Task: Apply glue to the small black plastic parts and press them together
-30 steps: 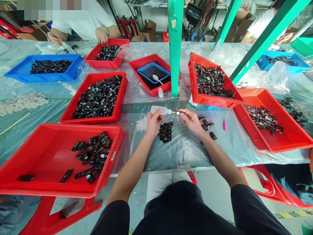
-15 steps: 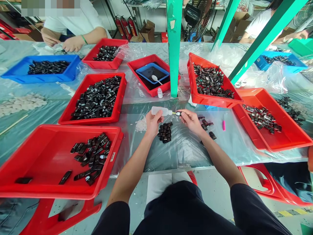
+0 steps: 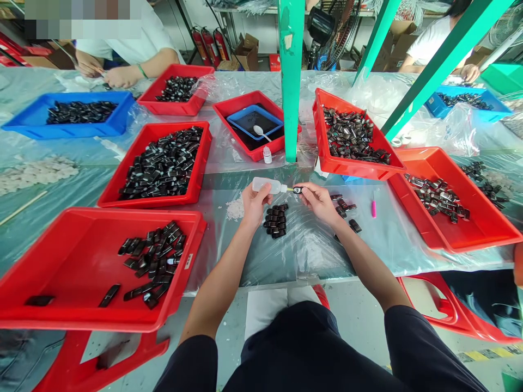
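Observation:
My left hand [image 3: 255, 202] is closed around a translucent white squeeze bottle [image 3: 267, 185], tipped sideways with its thin yellowish nozzle pointing right. Between the fingertips of my right hand [image 3: 316, 199] is a small black plastic part [image 3: 298, 190] with a pale end. The nozzle tip meets or nearly meets that part; I cannot tell which. Below my hands, several black parts [image 3: 275, 221] lie in close rows on the plastic-covered table. More loose black parts [image 3: 343, 206] lie by my right wrist, and a pile of small white pieces [image 3: 236, 208] sits beside my left hand.
Red trays of black parts stand at left [image 3: 98, 321] and right [image 3: 490, 239]. A green post [image 3: 291, 81] rises ahead, near a small white bottle [image 3: 267, 155]. A pink-handled tool [image 3: 373, 208] lies to the right. Two other people work across the table.
My hands, the bottle and the black part have barely moved. Across the table, the co-workers' hands have shifted slightly.

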Available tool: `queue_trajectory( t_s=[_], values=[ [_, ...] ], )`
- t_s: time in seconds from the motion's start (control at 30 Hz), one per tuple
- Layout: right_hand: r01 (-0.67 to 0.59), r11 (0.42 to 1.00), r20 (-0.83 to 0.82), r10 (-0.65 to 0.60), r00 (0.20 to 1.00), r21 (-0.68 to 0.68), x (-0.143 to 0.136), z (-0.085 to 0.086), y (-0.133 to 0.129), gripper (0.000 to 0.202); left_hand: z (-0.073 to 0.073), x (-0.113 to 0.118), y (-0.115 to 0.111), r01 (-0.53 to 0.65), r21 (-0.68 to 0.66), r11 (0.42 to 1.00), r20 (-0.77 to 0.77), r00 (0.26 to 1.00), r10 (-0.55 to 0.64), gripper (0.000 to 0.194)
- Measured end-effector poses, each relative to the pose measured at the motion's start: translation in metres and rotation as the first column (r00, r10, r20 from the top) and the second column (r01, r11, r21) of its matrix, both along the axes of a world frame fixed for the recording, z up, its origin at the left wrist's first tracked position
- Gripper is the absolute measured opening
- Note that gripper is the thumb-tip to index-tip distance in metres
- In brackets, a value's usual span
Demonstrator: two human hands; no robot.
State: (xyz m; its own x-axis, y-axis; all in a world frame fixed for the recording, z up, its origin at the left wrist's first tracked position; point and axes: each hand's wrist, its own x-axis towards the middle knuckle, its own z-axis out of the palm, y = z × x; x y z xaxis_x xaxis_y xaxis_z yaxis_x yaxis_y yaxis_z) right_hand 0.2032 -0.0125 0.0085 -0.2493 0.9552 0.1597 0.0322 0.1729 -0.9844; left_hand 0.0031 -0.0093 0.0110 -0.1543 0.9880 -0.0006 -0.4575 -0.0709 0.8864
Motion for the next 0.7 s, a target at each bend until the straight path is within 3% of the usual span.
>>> queue_trajectory(
  t_s=[0.7],
  values=[
    [-0.03,0.999,-0.081,0.028,0.996,-0.027,-0.0009,-0.003,0.0013,0.061,-0.0015,-0.0003,0.0002,-0.011,0.063,0.998,-0.039,0.999,0.014,0.039]
  ],
)
